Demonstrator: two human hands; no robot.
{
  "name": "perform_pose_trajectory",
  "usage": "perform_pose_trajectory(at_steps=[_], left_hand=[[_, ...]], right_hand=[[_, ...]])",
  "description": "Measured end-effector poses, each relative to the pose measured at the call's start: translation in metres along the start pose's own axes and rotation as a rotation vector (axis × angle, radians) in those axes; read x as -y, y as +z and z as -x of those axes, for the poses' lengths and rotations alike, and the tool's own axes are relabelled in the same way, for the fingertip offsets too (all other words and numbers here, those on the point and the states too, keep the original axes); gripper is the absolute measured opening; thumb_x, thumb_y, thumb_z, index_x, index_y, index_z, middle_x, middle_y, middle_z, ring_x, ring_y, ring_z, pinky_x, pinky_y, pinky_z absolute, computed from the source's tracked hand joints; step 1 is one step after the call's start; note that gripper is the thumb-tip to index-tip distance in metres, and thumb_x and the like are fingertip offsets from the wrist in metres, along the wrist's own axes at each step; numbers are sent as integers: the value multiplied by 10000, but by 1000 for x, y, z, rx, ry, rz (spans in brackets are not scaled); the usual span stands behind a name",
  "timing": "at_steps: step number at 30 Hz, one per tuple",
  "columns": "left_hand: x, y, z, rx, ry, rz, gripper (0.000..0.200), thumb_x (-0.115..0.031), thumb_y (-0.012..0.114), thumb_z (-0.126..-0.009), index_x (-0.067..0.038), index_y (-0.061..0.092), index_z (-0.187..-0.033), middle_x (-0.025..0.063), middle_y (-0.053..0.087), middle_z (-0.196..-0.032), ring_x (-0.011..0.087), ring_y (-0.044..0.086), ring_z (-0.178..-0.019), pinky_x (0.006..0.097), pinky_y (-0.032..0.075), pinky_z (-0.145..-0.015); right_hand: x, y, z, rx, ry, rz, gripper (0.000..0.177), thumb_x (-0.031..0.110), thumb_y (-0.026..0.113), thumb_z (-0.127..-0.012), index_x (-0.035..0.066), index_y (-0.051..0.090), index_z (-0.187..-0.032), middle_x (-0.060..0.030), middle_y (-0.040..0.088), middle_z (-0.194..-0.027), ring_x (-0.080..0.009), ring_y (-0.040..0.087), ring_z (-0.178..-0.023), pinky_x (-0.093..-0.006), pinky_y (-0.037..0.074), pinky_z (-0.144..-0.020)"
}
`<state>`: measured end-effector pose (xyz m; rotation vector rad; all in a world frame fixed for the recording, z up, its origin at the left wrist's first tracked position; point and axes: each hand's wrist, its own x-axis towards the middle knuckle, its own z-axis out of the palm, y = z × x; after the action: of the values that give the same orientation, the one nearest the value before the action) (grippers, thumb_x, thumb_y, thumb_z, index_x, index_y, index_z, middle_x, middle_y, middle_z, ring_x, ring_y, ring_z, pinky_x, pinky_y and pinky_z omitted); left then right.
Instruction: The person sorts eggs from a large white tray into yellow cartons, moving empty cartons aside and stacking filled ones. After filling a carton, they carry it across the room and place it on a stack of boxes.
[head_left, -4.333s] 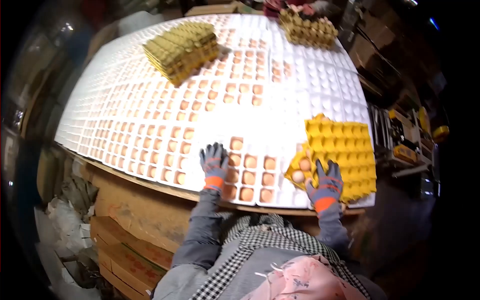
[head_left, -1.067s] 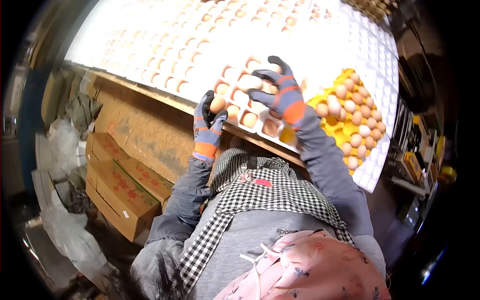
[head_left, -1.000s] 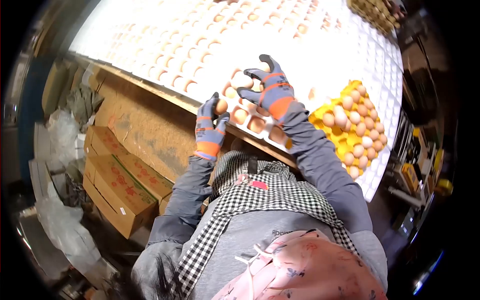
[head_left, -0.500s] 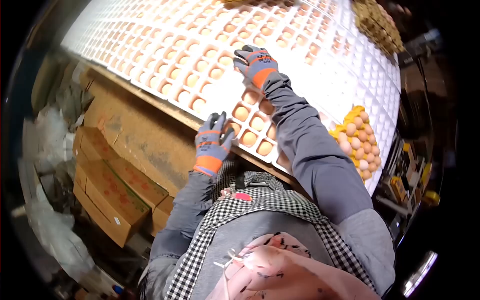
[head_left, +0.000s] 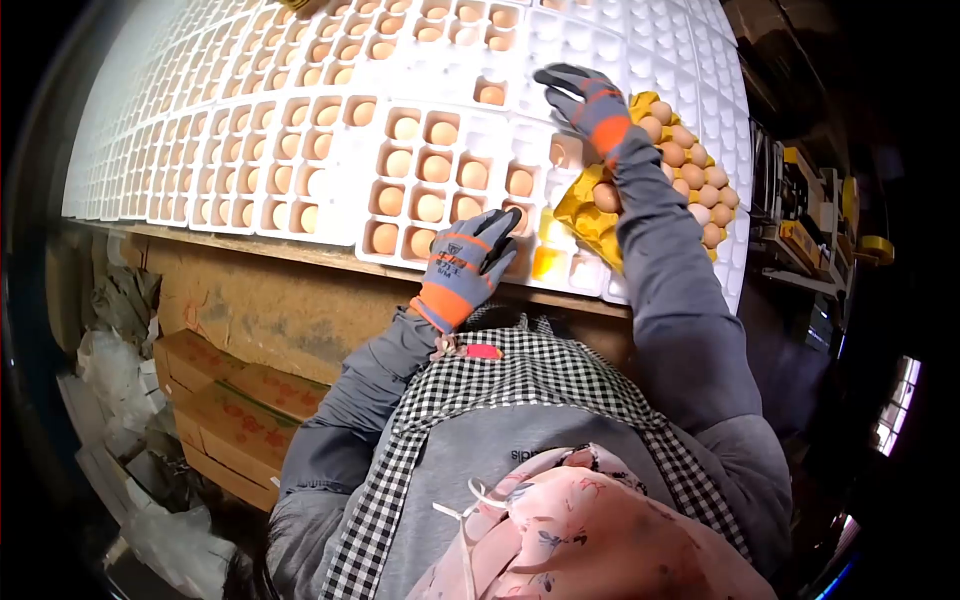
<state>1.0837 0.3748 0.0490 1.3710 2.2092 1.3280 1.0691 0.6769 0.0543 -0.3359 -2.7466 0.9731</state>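
Observation:
My left hand [head_left: 467,262], in a grey and orange glove, is over the front rows of a white foam tray [head_left: 375,262], its fingertips at an egg [head_left: 515,219]. Whether the fingers grip that egg is unclear. Farther right, my right hand [head_left: 590,100] hovers above the foam trays with its fingers apart and nothing in them. Close by its wrist lies a yellow egg tray [head_left: 590,222] with several brown eggs [head_left: 696,177] on its right part; the forearm crosses over it. A single egg [head_left: 490,94] sits in a cell left of my right hand.
More white foam trays [head_left: 200,130] with eggs stretch over the table to the left. Below the table's wooden edge [head_left: 330,264] stands a cardboard box [head_left: 235,405], with plastic sheeting [head_left: 120,375] beside it. Shelving with a tape roll [head_left: 876,250] is at the right.
The view has shifted to the right over the table. My right hand has moved toward the yellow tray, which appears closer. My left hand has shifted right over the foam tray.

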Motion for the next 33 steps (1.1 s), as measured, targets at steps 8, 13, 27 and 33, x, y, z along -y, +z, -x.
perform_pose_trajectory(at_steps=[8, 13, 27, 33], left_hand=[[-5, 9, 23, 261, -89, -178, 499, -155, 687, -786, -143, 577, -1272, 104, 633, -1055, 303, 586, -880, 409, 485, -762], [-10, 37, 44, 470, 81, -625, 664, -303, 703, -727, -240, 490, -1353, 39, 531, -1283, 256, 512, -1059, 440, 418, -851], [-23, 44, 16, 418, 304, -762, 156, -226, 537, -851, -242, 654, -953, 1, 607, -913, 203, 582, -922, 444, 382, -859], [-74, 18, -13, 561, 382, -874, 259, -201, 557, -823, -254, 657, -1057, 25, 581, -933, 238, 571, -920, 439, 375, -786]], right_hand=[[17, 25, 36, 531, 224, 806, 247, 148, 554, -842, 154, 721, -1023, -60, 698, -1040, -265, 669, -944, -379, 530, -801], [15, 36, 13, 743, -219, 1153, 198, 173, 579, -808, 118, 728, -926, -69, 716, -900, -249, 692, -833, -402, 546, -663], [20, -127, 164, 37, 109, 296, 398, 305, 665, -815, 217, 636, -1202, -97, 603, -1154, -295, 554, -1075, -378, 444, -936], [47, -71, 197, -164, -59, 400, 543, 284, 731, -777, 150, 556, -1274, -184, 449, -1341, -395, 418, -1231, -442, 367, -1031]])
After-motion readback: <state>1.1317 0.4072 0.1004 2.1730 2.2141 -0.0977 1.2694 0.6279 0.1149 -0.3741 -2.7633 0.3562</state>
